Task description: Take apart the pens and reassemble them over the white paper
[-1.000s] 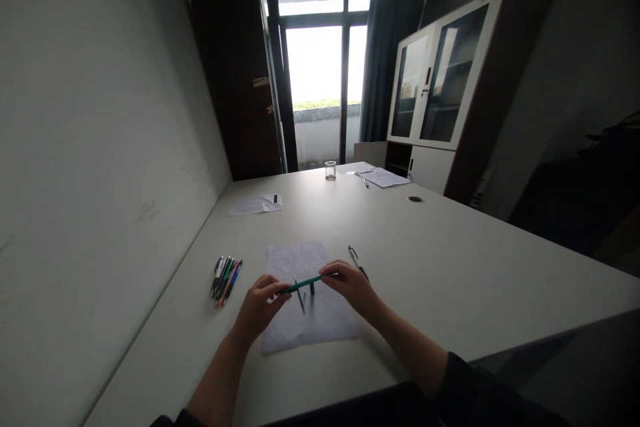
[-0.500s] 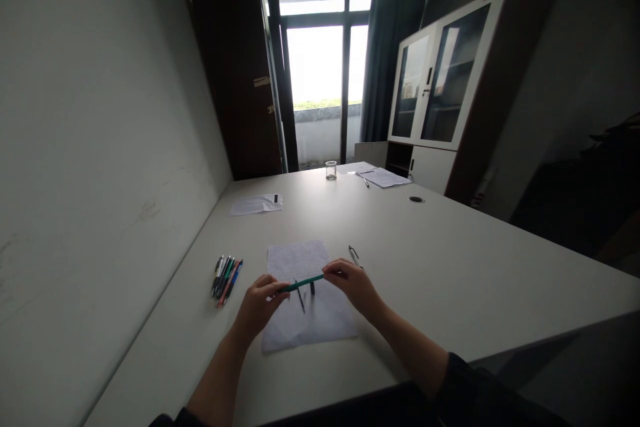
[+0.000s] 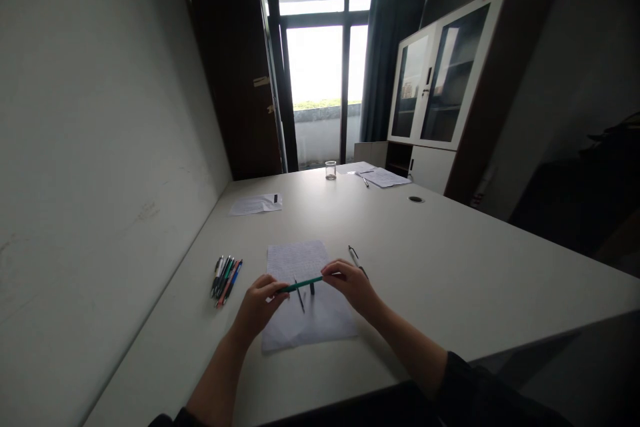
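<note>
A green pen (image 3: 304,283) is held level above a written sheet of paper (image 3: 305,260) on the white table (image 3: 450,260). My left hand (image 3: 257,307) pinches its left end and my right hand (image 3: 353,285) pinches its right end. On the sheet under the pen lie a thin dark refill (image 3: 299,296) and a small dark cap (image 3: 313,289). A white and black pen (image 3: 355,257) rests just beyond my right hand.
Several pens (image 3: 226,275) lie bunched left of the sheet, near the wall. Farther back are a folded paper (image 3: 256,204), a glass beaker (image 3: 330,170), more papers (image 3: 383,177) with a pen, and a cable hole (image 3: 415,199). A glass-door cabinet (image 3: 440,80) stands at the right.
</note>
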Motion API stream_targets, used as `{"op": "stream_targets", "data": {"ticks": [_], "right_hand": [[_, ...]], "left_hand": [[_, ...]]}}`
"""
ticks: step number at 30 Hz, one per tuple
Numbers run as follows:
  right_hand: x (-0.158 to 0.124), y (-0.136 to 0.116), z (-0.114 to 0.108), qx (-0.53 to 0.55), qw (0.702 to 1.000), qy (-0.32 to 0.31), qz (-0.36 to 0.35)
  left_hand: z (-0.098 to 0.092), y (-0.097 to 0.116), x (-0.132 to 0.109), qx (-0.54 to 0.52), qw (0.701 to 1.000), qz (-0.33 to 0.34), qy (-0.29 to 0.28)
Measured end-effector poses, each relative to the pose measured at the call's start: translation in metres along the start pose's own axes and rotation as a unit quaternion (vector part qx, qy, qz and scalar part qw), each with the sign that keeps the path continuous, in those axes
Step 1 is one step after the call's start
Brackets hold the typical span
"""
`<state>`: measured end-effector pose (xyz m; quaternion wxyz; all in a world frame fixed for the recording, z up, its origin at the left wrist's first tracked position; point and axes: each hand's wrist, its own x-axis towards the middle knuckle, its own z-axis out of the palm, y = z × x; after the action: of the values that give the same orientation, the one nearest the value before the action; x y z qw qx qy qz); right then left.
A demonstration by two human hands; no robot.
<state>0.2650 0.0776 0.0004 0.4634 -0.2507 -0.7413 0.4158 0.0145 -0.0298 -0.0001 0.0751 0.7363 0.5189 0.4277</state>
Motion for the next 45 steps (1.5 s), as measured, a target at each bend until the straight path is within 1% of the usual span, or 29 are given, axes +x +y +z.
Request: {"op": "stream_targets", "data": {"ticks": [4,11,14,19,26,29,33,39,43,45], "right_hand": [[-0.001,-0.003,0.003,0.001,1.000,-0.012,-0.008],[-0.004,-0.008,0.010,0.024,0.998,-0.054,-0.020],[-0.005,-0.007,0.010,0.014,0.998,-0.054,-0.025],[-0.006,-0.002,0.008,-0.065,0.996,-0.055,-0.041],[-0.008,0.010,0.009,-0.195,0.973,-0.097,-0.079],[-0.008,0.016,0.011,-0.221,0.965,-0.113,-0.088],[-0.008,0.020,0.012,-0.225,0.962,-0.125,-0.091],[-0.008,0.019,0.012,-0.197,0.971,-0.128,-0.053],[-0.007,0.021,0.013,-0.176,0.977,-0.116,-0.039],[-0.007,0.021,0.013,-0.159,0.982,-0.098,-0.037]], "left_hand": [[0.001,-0.001,0.000,0.004,1.000,0.002,0.005],[0.003,-0.003,0.000,0.013,1.000,0.018,0.012],[0.002,-0.004,0.001,0.007,1.000,0.014,0.019],[0.001,-0.006,0.002,0.007,0.999,0.002,0.033],[0.002,-0.008,0.002,0.021,0.999,0.002,0.031],[0.003,-0.007,0.003,0.021,0.999,0.003,0.030],[0.002,-0.006,0.002,0.019,0.999,0.004,0.033],[0.004,-0.008,0.002,0.017,0.999,0.002,0.028],[0.004,-0.009,0.002,0.013,1.000,-0.002,0.022],[0.005,-0.010,0.002,0.012,1.000,-0.003,0.020]]}}
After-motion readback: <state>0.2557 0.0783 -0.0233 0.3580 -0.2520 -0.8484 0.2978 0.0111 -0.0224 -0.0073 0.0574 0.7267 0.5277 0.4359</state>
